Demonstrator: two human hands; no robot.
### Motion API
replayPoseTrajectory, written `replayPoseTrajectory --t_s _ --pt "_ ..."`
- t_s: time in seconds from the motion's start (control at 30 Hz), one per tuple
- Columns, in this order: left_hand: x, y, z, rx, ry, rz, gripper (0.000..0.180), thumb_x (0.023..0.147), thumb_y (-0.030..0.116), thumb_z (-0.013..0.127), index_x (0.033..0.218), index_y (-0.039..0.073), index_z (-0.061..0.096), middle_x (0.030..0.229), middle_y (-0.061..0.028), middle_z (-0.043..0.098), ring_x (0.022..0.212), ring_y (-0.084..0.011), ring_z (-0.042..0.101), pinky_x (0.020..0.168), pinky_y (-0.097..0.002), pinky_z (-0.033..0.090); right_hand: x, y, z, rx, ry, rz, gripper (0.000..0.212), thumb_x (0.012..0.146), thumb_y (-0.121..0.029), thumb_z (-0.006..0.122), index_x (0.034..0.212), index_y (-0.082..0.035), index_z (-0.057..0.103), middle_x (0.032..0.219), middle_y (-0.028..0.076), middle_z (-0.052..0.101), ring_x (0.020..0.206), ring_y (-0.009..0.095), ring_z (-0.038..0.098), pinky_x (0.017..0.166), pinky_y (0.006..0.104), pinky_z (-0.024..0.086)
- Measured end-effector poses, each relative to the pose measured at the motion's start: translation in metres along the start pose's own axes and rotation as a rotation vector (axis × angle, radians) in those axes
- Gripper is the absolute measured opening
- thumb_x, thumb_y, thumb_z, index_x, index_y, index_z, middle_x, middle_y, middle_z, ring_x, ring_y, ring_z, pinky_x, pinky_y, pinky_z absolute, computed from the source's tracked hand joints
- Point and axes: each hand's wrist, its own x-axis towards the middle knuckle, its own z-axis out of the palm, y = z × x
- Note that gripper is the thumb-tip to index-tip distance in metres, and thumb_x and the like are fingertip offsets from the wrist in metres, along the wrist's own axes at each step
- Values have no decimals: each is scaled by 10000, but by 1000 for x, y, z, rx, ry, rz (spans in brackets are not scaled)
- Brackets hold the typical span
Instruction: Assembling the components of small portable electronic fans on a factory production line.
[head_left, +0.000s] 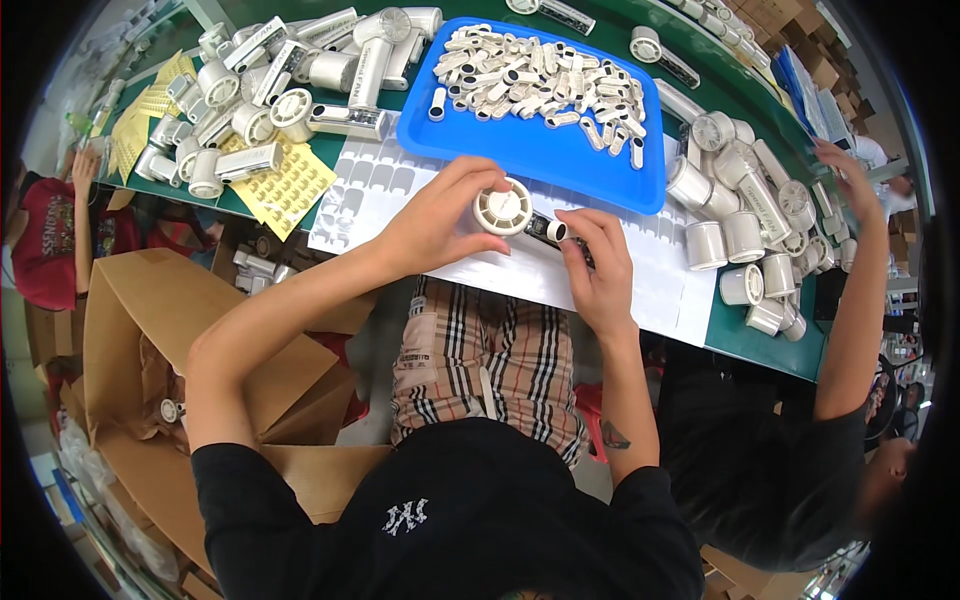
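Note:
A small handheld fan (pixel 502 207) with a round cream head and a dark, open handle lies over the white sheet in front of me. My left hand (pixel 440 220) grips its round head from the left, thumb below and fingers above. At the handle, my right hand (pixel 600 262) pinches a small white oblong part (pixel 556 231) with a black oval end, which touches or sits just over the handle. Its far end is hidden by my fingers. Just beyond, a blue tray (pixel 540 172) holds a heap of similar small white parts (pixel 545 80).
Piles of white fans stand left (pixel 255 125) and right (pixel 745 190) on the green table. Yellow sticker sheets (pixel 290 190) lie at the left, and a white sheet (pixel 660 280) underlies the tray. An open cardboard box (pixel 140 330) is at lower left. Co-workers sit either side, one arm (pixel 860 270) raised at right.

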Motion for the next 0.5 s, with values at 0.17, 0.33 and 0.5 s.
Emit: replayPoseTrajectory --t_s 0.17,0.33,0.5 --pt "0 2 4 -2 20 -21 635 702 232 845 1199 25 508 1224 -144 495 1118 -321 524 947 -364 452 1 2 -2 5 4 -6 313 829 56 629 1127 -40 640 1048 114 589 927 263 605 759 327 500" --pt "-2 4 7 12 58 -28 635 698 232 847 1195 23 513 1214 -141 516 1107 -321 536 936 -368 460 0 3 -2 3 3 -1 313 831 55 627 1129 -40 639 1048 116 589 928 263 605 758 327 499" --pt "3 9 6 -10 90 -22 593 697 224 846 1171 39 542 1197 -136 529 1095 -310 544 912 -379 467 2 1 -5 7 -10 7 314 829 42 640 1131 -41 640 1041 115 599 911 264 602 748 329 498"
